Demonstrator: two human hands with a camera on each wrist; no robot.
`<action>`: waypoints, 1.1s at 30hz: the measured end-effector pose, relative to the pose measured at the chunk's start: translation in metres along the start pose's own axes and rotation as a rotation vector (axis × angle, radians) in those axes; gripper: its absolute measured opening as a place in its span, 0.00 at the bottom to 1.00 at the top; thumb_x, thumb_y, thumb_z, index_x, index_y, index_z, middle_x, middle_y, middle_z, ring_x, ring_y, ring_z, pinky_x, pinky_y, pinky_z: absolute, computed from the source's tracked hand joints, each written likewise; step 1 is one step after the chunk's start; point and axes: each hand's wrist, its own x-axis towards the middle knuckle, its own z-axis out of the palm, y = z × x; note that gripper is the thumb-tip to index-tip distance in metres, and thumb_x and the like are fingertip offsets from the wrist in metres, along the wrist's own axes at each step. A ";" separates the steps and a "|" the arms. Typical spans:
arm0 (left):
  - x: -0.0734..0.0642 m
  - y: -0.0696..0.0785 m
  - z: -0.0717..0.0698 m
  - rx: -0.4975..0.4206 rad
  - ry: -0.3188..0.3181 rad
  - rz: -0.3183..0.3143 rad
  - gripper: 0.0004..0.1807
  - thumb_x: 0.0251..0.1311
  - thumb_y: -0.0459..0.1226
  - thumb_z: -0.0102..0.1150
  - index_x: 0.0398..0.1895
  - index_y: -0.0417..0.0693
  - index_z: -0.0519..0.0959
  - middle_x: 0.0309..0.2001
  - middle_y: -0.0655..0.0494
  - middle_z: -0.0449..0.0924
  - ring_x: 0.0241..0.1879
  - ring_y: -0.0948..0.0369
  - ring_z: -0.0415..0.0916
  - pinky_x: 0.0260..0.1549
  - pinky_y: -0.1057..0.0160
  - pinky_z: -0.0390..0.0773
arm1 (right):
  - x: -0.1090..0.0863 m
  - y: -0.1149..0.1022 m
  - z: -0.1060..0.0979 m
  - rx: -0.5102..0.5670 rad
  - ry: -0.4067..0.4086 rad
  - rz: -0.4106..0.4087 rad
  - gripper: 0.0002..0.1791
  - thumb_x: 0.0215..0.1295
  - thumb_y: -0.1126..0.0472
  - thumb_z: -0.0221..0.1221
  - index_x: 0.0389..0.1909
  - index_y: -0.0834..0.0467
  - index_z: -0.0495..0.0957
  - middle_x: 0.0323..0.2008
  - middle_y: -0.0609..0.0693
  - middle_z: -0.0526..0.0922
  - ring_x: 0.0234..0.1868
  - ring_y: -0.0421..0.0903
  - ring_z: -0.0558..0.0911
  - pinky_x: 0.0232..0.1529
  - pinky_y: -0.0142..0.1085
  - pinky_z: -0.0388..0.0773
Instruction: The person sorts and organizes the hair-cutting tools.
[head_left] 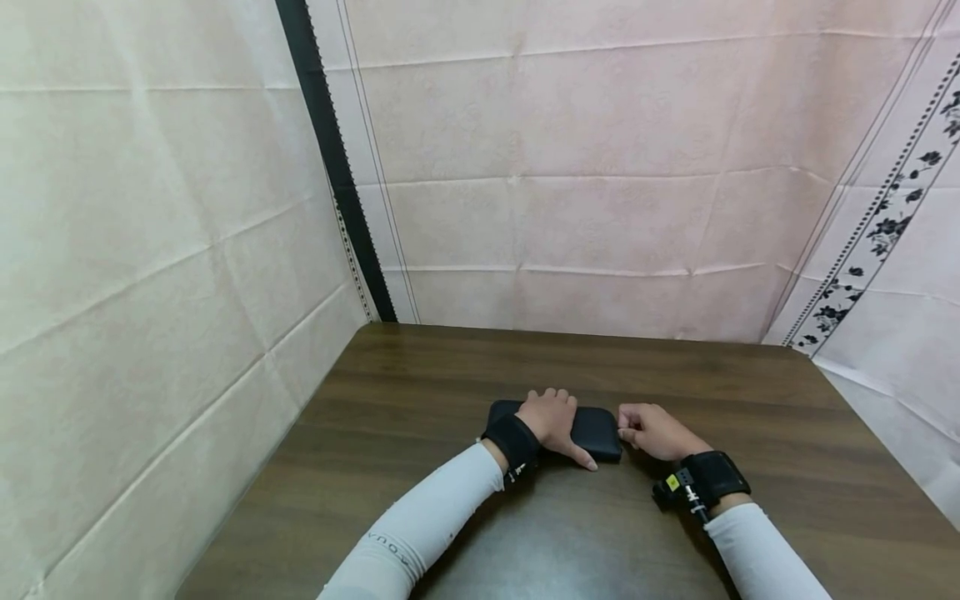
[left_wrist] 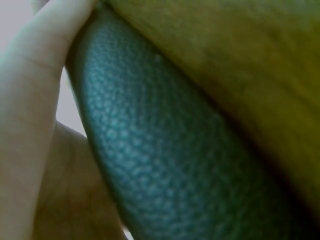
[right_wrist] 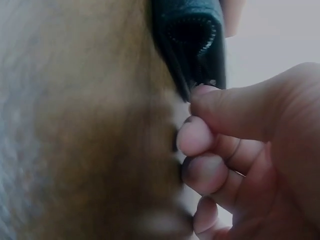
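A black wallet point(head_left: 596, 429) of pebbled leather lies flat on the wooden table, with a zip running round its edge. Across its top spreads my left hand point(head_left: 551, 421), fingers over the far edge and thumb along the near edge, gripping it. The left wrist view shows the grained side of the wallet point(left_wrist: 150, 130) close up beside the thumb. At the wallet's right end, my right hand point(head_left: 656, 431) has its thumb and forefinger pinched together on the zipper pull. In the right wrist view the zip's teeth point(right_wrist: 207, 45) show at that end; the pull is mostly hidden by the fingertips.
The brown wooden table point(head_left: 600, 533) extends around both hands. Pale cloth hangs behind the table point(head_left: 600, 208) and along its left side point(head_left: 187, 250), with a dark strip at the corner. A flower-patterned border point(head_left: 885, 233) runs down the cloth on the right.
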 end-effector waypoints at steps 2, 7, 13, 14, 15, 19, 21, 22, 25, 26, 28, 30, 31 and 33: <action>0.000 0.000 0.000 -0.001 -0.002 -0.002 0.64 0.42 0.84 0.56 0.75 0.53 0.67 0.68 0.56 0.73 0.65 0.57 0.70 0.67 0.48 0.72 | 0.000 0.000 0.000 0.003 -0.007 -0.003 0.10 0.73 0.67 0.58 0.30 0.54 0.73 0.22 0.43 0.75 0.22 0.38 0.73 0.26 0.32 0.70; 0.000 0.000 0.000 -0.003 -0.005 0.000 0.64 0.41 0.85 0.56 0.74 0.53 0.67 0.68 0.56 0.73 0.64 0.57 0.70 0.65 0.49 0.73 | -0.001 0.001 -0.001 0.014 -0.024 -0.010 0.10 0.73 0.67 0.58 0.30 0.55 0.74 0.22 0.43 0.75 0.22 0.38 0.73 0.26 0.32 0.70; -0.001 -0.001 0.002 -0.001 -0.005 0.001 0.64 0.40 0.85 0.55 0.74 0.54 0.68 0.66 0.56 0.73 0.62 0.58 0.70 0.62 0.51 0.74 | -0.002 0.001 0.000 0.031 -0.040 -0.015 0.10 0.73 0.66 0.59 0.30 0.55 0.74 0.22 0.43 0.76 0.23 0.39 0.73 0.27 0.32 0.70; -0.001 -0.001 0.002 0.000 -0.005 0.001 0.64 0.40 0.85 0.55 0.74 0.54 0.68 0.66 0.56 0.73 0.62 0.58 0.70 0.62 0.51 0.74 | -0.002 0.001 0.000 0.034 -0.043 -0.011 0.10 0.73 0.66 0.59 0.30 0.54 0.74 0.22 0.43 0.76 0.23 0.39 0.73 0.27 0.32 0.70; -0.001 -0.001 0.003 0.000 -0.006 0.002 0.64 0.40 0.85 0.55 0.74 0.54 0.68 0.66 0.56 0.73 0.62 0.58 0.70 0.62 0.50 0.73 | -0.002 0.001 0.000 0.036 -0.044 -0.011 0.10 0.73 0.66 0.59 0.30 0.54 0.74 0.22 0.43 0.76 0.23 0.39 0.73 0.27 0.32 0.71; 0.000 0.000 0.004 -0.002 -0.010 0.002 0.63 0.40 0.85 0.55 0.73 0.54 0.68 0.66 0.56 0.73 0.62 0.58 0.70 0.62 0.50 0.73 | -0.003 0.003 0.000 0.042 -0.055 -0.009 0.10 0.73 0.66 0.59 0.30 0.55 0.75 0.22 0.43 0.77 0.24 0.39 0.74 0.28 0.32 0.72; 0.000 0.000 0.004 -0.004 -0.012 0.001 0.63 0.40 0.85 0.55 0.73 0.54 0.68 0.66 0.56 0.73 0.62 0.58 0.70 0.63 0.50 0.73 | -0.003 0.003 0.001 0.042 -0.060 -0.002 0.10 0.73 0.66 0.60 0.29 0.54 0.75 0.22 0.43 0.77 0.24 0.39 0.74 0.28 0.32 0.72; 0.000 0.000 0.003 -0.004 -0.013 0.000 0.63 0.40 0.85 0.55 0.73 0.54 0.68 0.66 0.56 0.73 0.62 0.58 0.70 0.63 0.49 0.73 | -0.003 0.003 0.000 0.043 -0.063 -0.002 0.10 0.73 0.66 0.60 0.29 0.54 0.75 0.22 0.43 0.77 0.24 0.39 0.74 0.28 0.32 0.72; 0.000 0.001 0.003 -0.003 -0.014 -0.003 0.63 0.40 0.85 0.55 0.73 0.54 0.68 0.66 0.56 0.73 0.61 0.58 0.70 0.63 0.50 0.73 | -0.003 0.004 0.000 0.046 -0.065 -0.005 0.10 0.73 0.65 0.61 0.29 0.54 0.75 0.22 0.44 0.77 0.23 0.39 0.74 0.27 0.32 0.72; 0.000 0.001 0.002 -0.001 -0.014 -0.004 0.63 0.40 0.85 0.55 0.73 0.54 0.68 0.66 0.56 0.73 0.61 0.58 0.70 0.63 0.50 0.73 | -0.002 0.004 -0.001 0.045 -0.065 -0.006 0.11 0.73 0.65 0.61 0.29 0.54 0.75 0.21 0.44 0.77 0.23 0.38 0.74 0.27 0.32 0.72; 0.000 0.001 0.002 0.000 -0.013 -0.005 0.63 0.40 0.85 0.55 0.73 0.54 0.69 0.66 0.56 0.74 0.60 0.58 0.70 0.62 0.50 0.73 | -0.002 0.004 -0.002 0.044 -0.063 -0.017 0.11 0.72 0.65 0.61 0.29 0.54 0.75 0.21 0.44 0.77 0.22 0.38 0.73 0.26 0.32 0.72; 0.001 0.000 0.001 0.000 -0.012 -0.006 0.63 0.40 0.85 0.55 0.72 0.54 0.69 0.65 0.56 0.74 0.60 0.58 0.70 0.62 0.51 0.73 | -0.002 0.003 -0.003 0.044 -0.062 -0.017 0.11 0.72 0.65 0.61 0.28 0.54 0.75 0.21 0.44 0.77 0.22 0.38 0.73 0.26 0.32 0.71; 0.001 0.000 0.001 0.000 -0.011 -0.007 0.63 0.40 0.85 0.55 0.73 0.54 0.69 0.65 0.56 0.74 0.60 0.58 0.70 0.62 0.51 0.73 | -0.001 0.003 -0.003 0.044 -0.063 -0.018 0.11 0.72 0.65 0.61 0.28 0.55 0.75 0.21 0.44 0.77 0.22 0.38 0.73 0.26 0.32 0.71; 0.001 0.000 0.001 0.000 -0.011 -0.008 0.63 0.40 0.85 0.55 0.73 0.54 0.69 0.66 0.56 0.74 0.60 0.58 0.70 0.62 0.51 0.73 | -0.001 0.002 -0.004 0.041 -0.065 -0.022 0.11 0.72 0.65 0.61 0.28 0.55 0.75 0.21 0.45 0.76 0.23 0.38 0.73 0.26 0.32 0.71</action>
